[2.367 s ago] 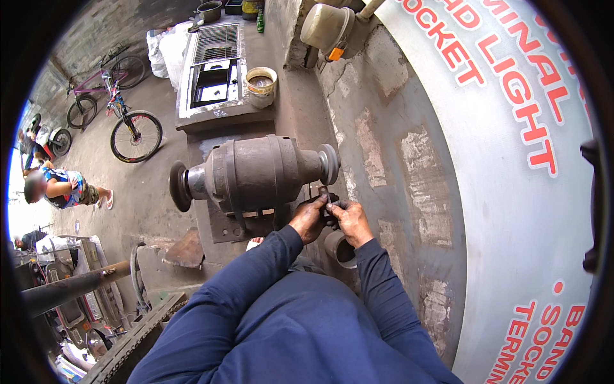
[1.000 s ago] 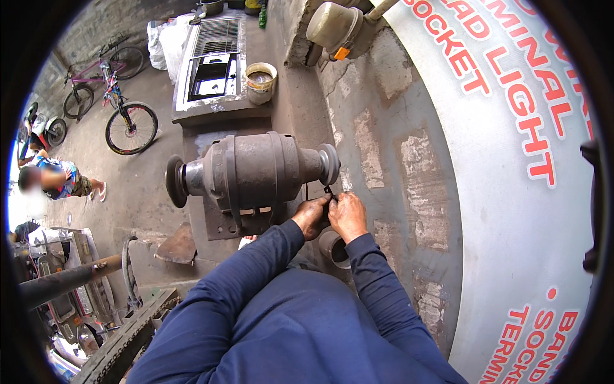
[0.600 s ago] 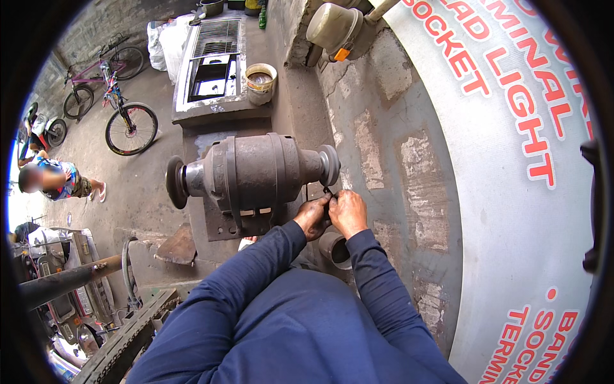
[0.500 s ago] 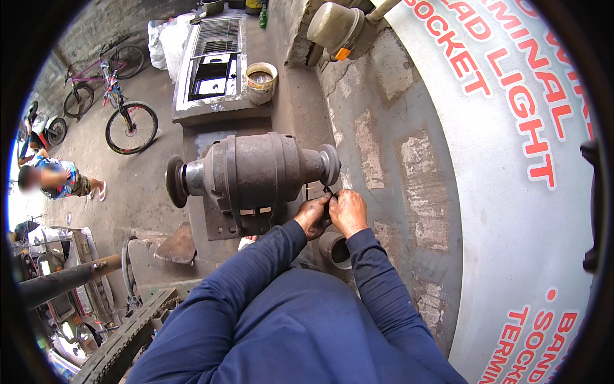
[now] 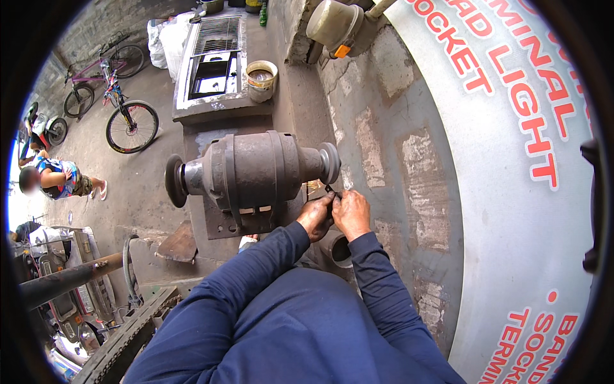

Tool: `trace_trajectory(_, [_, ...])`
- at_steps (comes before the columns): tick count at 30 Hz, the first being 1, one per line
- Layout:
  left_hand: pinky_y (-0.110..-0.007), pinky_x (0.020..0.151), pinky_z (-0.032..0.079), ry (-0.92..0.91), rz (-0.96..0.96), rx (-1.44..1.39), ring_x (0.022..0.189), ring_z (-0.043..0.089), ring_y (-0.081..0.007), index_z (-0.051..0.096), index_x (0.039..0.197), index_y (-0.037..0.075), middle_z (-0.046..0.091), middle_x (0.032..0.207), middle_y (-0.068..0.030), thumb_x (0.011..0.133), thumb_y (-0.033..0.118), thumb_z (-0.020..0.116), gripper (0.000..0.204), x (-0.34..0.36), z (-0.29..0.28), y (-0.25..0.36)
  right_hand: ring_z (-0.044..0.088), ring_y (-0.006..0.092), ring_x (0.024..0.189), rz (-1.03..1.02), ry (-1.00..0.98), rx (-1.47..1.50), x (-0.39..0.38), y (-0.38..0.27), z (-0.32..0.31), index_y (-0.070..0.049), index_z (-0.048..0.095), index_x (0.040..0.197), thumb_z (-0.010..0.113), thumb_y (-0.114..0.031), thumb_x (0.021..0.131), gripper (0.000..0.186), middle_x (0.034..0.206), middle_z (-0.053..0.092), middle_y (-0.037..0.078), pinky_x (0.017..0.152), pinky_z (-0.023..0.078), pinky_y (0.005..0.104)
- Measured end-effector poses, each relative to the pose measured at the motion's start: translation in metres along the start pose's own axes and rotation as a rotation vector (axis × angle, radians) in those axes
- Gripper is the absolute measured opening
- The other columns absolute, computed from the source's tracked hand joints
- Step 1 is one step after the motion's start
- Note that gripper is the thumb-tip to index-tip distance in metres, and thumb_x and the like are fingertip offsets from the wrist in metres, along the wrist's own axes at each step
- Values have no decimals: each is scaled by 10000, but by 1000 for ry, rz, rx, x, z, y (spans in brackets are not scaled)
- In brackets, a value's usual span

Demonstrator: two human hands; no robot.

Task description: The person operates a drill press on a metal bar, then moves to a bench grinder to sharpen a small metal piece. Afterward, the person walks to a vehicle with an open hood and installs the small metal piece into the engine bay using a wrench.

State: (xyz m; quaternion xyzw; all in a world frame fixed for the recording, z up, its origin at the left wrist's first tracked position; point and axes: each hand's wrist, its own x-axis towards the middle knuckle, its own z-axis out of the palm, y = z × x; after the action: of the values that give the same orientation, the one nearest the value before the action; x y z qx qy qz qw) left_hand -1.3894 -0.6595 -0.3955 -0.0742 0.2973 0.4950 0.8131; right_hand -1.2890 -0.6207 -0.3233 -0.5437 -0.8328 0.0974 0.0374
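A large grey-brown bench grinder (image 5: 259,169) stands in front of me, a wheel at each end. Just below its right grinding wheel (image 5: 330,163), my left hand (image 5: 315,216) and my right hand (image 5: 351,214) are closed side by side on one small dark metal piece (image 5: 330,189). Only the tip of that piece shows past my fingers, close to the wheel's lower edge; whether it touches I cannot tell. Orange sparks (image 5: 313,185) show beside it. Most of the piece is hidden in my hands. The left wheel (image 5: 175,181) has no hand near it.
An open metal can (image 5: 337,251) sits below my hands. Beyond the grinder are a bucket (image 5: 261,89) and a grated concrete stand (image 5: 214,107). A worn wall and a large sign (image 5: 511,211) rise at right. Bicycles (image 5: 131,127) and a person (image 5: 61,179) are at left.
Orange sparks have appeared under the right wheel. Both my hands have shifted very slightly to the right, still gripping the small dark piece. The person at left has moved an arm.
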Motion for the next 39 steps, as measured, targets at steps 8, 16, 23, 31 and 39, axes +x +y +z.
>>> trace_trajectory(8, [-357, 1039, 469, 7, 17, -40, 1152, 621, -195, 606, 1248, 57, 667, 1254, -80, 1097, 341, 468, 350, 9, -6, -4, 685, 415, 918, 15, -12, 4, 3, -2, 0, 24, 715, 880, 661, -206, 870, 237, 926, 696, 236, 850, 550, 490])
trace_trajectory(16, [-363, 1025, 485, -11, 30, -74, 1150, 626, -202, 588, 1258, 44, 663, 1232, -90, 1099, 310, 472, 331, 4, 2, -4, 686, 436, 908, 5, -9, -14, 3, 1, -4, 29, 708, 910, 692, -213, 862, 247, 934, 701, 242, 827, 548, 512])
trace_trajectory(23, [-361, 1030, 490, 58, 63, -69, 1126, 635, -199, 593, 1228, 34, 666, 1199, -96, 1101, 299, 471, 319, 1, 7, -4, 686, 418, 923, -3, -18, -30, 3, 1, -4, 26, 721, 907, 669, -207, 875, 240, 939, 697, 236, 860, 549, 493])
trace_trajectory(31, [-350, 1029, 490, 32, 33, -102, 1112, 641, -197, 597, 1204, 36, 671, 1206, -94, 1100, 311, 474, 319, 10, 0, -5, 689, 435, 900, -18, -7, -15, 6, 3, -2, 24, 715, 882, 683, -206, 864, 233, 905, 698, 248, 829, 550, 509])
trace_trajectory(39, [-355, 1009, 493, 48, 53, -98, 1081, 654, -200, 611, 1186, 50, 687, 1181, -102, 1097, 325, 477, 319, 9, 2, -6, 686, 438, 901, -14, -20, -8, 9, 1, -4, 28, 719, 911, 674, -187, 864, 224, 910, 697, 245, 829, 546, 512])
